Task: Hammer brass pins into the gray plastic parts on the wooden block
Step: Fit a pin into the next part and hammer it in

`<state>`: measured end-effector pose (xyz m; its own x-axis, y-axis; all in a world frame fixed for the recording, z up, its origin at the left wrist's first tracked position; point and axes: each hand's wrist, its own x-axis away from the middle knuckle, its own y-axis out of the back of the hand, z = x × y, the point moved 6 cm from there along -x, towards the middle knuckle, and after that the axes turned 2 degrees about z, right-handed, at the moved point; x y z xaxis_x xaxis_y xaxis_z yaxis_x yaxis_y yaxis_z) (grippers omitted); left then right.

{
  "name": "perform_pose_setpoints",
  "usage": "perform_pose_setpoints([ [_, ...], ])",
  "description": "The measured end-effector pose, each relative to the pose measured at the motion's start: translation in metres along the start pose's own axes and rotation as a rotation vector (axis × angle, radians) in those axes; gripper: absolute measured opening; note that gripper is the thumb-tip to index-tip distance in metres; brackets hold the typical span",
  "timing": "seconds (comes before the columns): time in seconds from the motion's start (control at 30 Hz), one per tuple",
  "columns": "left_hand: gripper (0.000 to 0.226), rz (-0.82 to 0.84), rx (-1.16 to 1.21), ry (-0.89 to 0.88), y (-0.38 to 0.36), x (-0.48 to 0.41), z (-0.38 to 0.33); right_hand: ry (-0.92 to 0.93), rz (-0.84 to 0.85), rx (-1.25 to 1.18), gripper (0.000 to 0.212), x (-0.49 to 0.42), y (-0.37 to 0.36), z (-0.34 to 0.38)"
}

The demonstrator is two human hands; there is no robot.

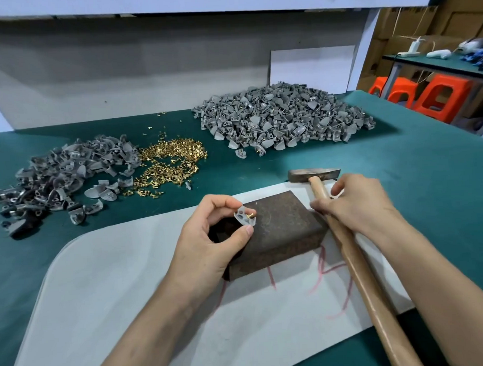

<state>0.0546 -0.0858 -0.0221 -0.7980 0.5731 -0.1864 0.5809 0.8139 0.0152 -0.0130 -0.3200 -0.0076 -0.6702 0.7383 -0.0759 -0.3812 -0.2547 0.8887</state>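
Everywhere, green mat (400, 176); white sheet (101, 285) under the block (278, 225); orange stools (438, 99) beyond.

Left hand (209, 239) pinching gray part (244, 217), right hand (357, 202) gripping hammer (351, 261)

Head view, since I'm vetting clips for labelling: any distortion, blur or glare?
Head view: wide-angle bowing curves the table edges; lighting soft and even, a shadow under the left hand on the block; the gray part and its brass pin are sharp; no harsh glare.
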Motion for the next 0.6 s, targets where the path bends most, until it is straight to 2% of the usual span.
perform_pose_setpoints([
  [0.1, 0.022, 0.008, -0.03, -0.013, -0.0004, -0.0003, -0.0004, -0.024, 0.026, 0.001, 0.024, -0.0011, 0.0001, -0.0004],
  [0.2, 0.024, 0.026, -0.075, -0.021, 0.0002, 0.0002, -0.0026, -0.09, 0.078, -0.113, 0.022, -0.0022, -0.0003, -0.0037],
  [0.27, 0.038, 0.096, -0.184, -0.011, 0.0001, 0.0014, -0.0023, -0.125, 0.117, -0.215, 0.02, -0.0024, 0.0013, -0.0063],
  [0.33, 0.063, 0.223, -0.436, -0.006, -0.0022, 0.0035, -0.0002, -0.127, 0.179, -0.397, 0.012, -0.0008, 0.0003, -0.0066],
  [0.4, 0.074, 0.287, -0.657, -0.059, -0.0038, 0.0043, -0.0012, -0.12, 0.231, -0.559, 0.005, 0.0001, -0.0001, -0.0062],
  [0.6, 0.09, 0.15, -0.64, -0.08, 0.0018, 0.0057, 0.0003, -0.108, 0.296, -0.939, 0.015, 0.0028, 0.0028, 0.0029],
])
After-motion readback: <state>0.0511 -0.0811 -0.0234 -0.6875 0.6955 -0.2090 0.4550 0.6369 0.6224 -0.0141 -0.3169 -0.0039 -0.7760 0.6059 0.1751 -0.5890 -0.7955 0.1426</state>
